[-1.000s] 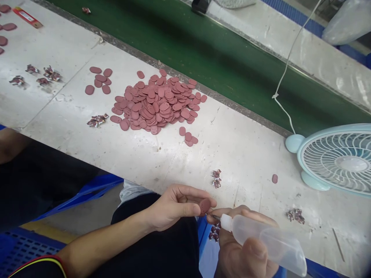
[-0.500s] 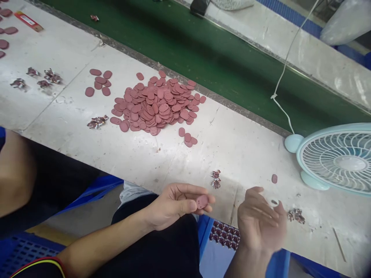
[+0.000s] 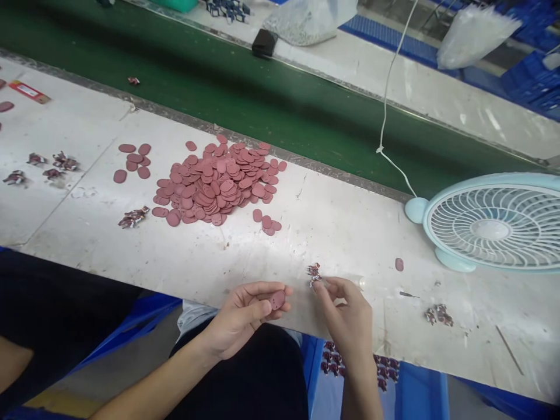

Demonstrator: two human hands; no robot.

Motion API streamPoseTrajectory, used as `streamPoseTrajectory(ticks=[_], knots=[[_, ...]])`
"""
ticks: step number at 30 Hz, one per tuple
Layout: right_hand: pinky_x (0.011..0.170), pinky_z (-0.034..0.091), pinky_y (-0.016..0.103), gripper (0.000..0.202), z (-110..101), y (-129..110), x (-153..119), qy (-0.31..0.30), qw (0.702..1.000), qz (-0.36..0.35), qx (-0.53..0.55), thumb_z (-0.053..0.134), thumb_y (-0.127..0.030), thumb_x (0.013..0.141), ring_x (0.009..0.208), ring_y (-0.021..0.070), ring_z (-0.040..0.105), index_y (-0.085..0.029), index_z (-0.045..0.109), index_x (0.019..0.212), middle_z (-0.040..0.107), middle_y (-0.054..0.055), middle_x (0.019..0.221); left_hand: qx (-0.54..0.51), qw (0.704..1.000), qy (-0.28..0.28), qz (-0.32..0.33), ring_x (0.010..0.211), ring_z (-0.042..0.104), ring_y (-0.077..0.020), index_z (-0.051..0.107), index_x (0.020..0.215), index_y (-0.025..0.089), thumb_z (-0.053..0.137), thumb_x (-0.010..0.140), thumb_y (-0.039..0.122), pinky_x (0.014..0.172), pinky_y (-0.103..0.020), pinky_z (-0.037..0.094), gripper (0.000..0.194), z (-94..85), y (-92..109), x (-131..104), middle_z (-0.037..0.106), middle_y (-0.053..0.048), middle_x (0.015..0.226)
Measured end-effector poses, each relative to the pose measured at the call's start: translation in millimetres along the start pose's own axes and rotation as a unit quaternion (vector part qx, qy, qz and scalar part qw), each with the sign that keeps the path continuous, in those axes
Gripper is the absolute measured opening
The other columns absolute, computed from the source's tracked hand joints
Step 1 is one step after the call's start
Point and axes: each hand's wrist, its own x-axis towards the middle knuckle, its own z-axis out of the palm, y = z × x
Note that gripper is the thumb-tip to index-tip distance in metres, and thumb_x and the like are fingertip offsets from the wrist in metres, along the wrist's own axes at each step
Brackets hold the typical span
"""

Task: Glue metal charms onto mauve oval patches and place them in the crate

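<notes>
Pinching a disc (image 3: 277, 300) in the left hand (image 3: 245, 315), just below the middle of the frame, thumb over its left end and fingers behind, small dark marks showing on the near face. Liable to tilt or slip out if pressed off-centre, or if held too slackly. Could also smear under the thumb if wet; impossible to tell whether coated at all.

To the right of the disc, the right hand (image 3: 347, 309), curled, with thumb and forefinger nearly together at the figures (image 3: 314, 273). Apparently touching the lower one; cannot tell whether gripping it. Might topple the upper one through too wide a pinch, or lift both together if snagged on each other.

Farther right, just past the knuckles, a pale clear thing (image 3: 361, 283), too faint to name, and a dark sliver (image 3: 409, 294). Easily nudged aside by a careless sweep across the table (image 3: 262, 259).

Below the right wrist, at the bottom of the frame, a tray (image 3: 422, 388) of parts (image 3: 387, 368) in rows. Exposed to anything dropped over the edge, or to disarray from a lowered forearm.

Left of centre, a heap of discs (image 3: 214, 186), loosely piled and so prone to sliding if bumped. At the right edge, a fan (image 3: 492, 227); cannot tell whether running, but perhaps able to shift light bits if so.
</notes>
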Motion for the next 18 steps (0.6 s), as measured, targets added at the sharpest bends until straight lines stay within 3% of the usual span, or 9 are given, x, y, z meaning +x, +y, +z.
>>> streamPoseTrajectory(ticks=[2,4,9,15,18], knots=[[0.075,0.050,0.037,0.040,8.9,-6.2,7.6,0.019,0.977,-0.049,-0.205,0.081,-0.050,0.078,0.082,0.0221,0.061,-0.021,0.067,0.102,0.066,0.005,0.094,0.005,1.000,0.009,-0.004,0.094,0.075,-0.0173,0.079,0.109,0.020,0.079,0.083,0.022,0.082,-0.022,0.058,0.027,-0.2,-0.8,-0.4,0.078,-0.010,0.120],[0.078,0.049,0.039,0.045,14.0,-8.7,12.7,0.026,0.963,-0.067,-0.258,0.077,-0.056,0.079,0.088,0.0250,0.063,-0.020,0.063,0.103,0.066,0.007,0.099,0.007,1.000,0.014,-0.008,0.094,0.075,-0.0173,0.079,0.109,0.020,0.079,0.083,0.023,0.082,-0.022,0.058,0.026,0.5,-2.1,-0.4,0.078,-0.009,0.120],[0.075,0.048,0.037,0.029,12.4,-8.8,12.9,-0.005,0.962,-0.034,-0.269,0.069,-0.049,0.085,0.083,0.0244,0.065,-0.022,0.062,0.094,0.068,0.004,0.087,0.013,1.000,0.017,-0.021,0.094,0.075,-0.0168,0.079,0.109,0.020,0.079,0.083,0.023,0.082,-0.021,0.058,0.026,3.0,-4.5,0.2,0.079,-0.009,0.116],[0.068,0.050,0.035,0.015,-11.0,-8.1,12.2,-0.023,0.967,0.000,-0.255,0.065,-0.038,0.086,0.072,0.0227,0.069,-0.023,0.064,0.090,0.072,0.002,0.079,0.028,0.999,0.023,-0.033,0.094,0.075,-0.0176,0.080,0.108,0.021,0.081,0.082,0.024,0.082,-0.023,0.057,0.027,4.1,-3.8,-0.4,0.079,-0.009,0.114],[0.068,0.053,0.034,0.017,-23.8,-9.5,3.9,-0.041,0.987,0.020,-0.156,0.067,-0.038,0.086,0.075,0.0224,0.071,-0.022,0.068,0.093,0.075,0.004,0.084,0.059,0.997,0.022,-0.032,0.093,0.075,-0.0180,0.080,0.107,0.021,0.081,0.082,0.025,0.080,-0.024,0.058,0.026,7.7,-5.4,0.5,0.080,-0.009,0.111]])
